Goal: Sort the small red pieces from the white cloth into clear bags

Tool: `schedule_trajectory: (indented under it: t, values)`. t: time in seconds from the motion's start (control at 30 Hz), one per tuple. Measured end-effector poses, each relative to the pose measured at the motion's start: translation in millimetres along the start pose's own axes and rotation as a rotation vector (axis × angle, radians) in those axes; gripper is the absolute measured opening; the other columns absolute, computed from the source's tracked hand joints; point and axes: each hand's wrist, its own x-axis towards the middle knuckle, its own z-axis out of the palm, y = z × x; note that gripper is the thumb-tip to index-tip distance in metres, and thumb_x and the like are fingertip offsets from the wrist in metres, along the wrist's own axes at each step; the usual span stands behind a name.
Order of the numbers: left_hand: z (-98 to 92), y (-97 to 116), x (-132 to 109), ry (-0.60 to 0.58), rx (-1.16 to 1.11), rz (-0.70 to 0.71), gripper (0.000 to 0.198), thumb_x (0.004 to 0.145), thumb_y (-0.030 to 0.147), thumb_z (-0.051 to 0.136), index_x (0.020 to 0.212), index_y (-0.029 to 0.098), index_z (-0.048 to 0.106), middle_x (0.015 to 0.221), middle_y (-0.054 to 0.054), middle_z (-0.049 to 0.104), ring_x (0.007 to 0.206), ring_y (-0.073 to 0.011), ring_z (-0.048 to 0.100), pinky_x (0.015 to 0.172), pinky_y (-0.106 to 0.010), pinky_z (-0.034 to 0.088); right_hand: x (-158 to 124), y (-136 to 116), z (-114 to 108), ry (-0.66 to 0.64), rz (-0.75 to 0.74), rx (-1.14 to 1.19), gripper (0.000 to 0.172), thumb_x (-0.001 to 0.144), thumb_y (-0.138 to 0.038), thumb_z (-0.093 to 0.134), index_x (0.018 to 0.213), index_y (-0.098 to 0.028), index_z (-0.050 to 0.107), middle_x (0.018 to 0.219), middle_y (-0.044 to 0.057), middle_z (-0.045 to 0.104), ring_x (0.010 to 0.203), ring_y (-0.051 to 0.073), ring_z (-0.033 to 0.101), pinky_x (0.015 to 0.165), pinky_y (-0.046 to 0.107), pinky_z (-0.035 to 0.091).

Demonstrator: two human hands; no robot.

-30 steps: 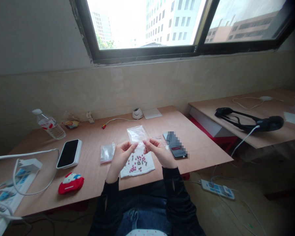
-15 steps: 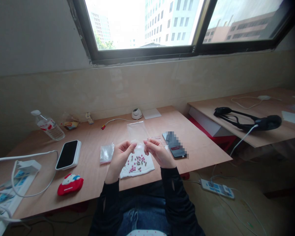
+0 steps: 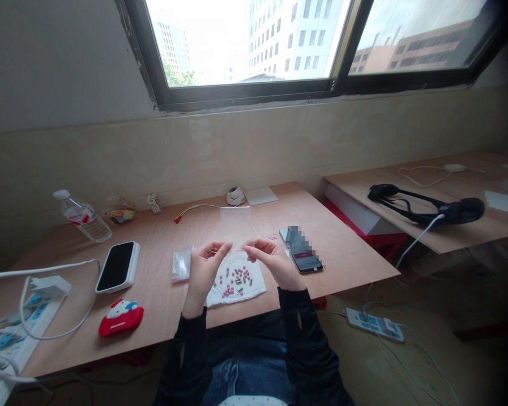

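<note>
My left hand [image 3: 205, 270] and my right hand [image 3: 271, 263] each pinch a bottom corner of a small clear plastic bag [image 3: 236, 226], holding it upright above the wooden desk [image 3: 161, 304]. Under the hands lies a white tissue [image 3: 236, 282] with several pink and grey pills [image 3: 236, 278] scattered on it. A second clear bag [image 3: 181, 264] lies flat just left of my left hand.
A phone [image 3: 302, 254] lies right of my right hand. A white-cased phone [image 3: 117, 265], a red plush case [image 3: 121, 317], a power strip [image 3: 21, 321] with cables and a water bottle [image 3: 83, 216] are at the left. A second desk with a black headset [image 3: 427, 204] stands right.
The hands have moved slightly apart and the clear bag now stands more squarely upright between them, stretched along its lower edge.
</note>
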Motion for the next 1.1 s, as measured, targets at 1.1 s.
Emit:
schedule_trajectory:
  t: [1.1]
  values:
    - [0.1, -5, 1, 0.034, 0.198, 0.075, 0.019, 0.071, 0.037, 0.068, 0.073, 0.018, 0.070, 0.076, -0.004, 0.071, 0.076, -0.0183, 0.061, 0.071, -0.027, 0.044, 8, 12, 5, 0.149, -0.101, -0.125, 0.022, 0.074, -0.041, 0.066, 0.075, -0.019, 0.066, 0.079, 0.004, 0.063, 0.076, 0.018, 0.058, 0.067, 0.028, 0.046]
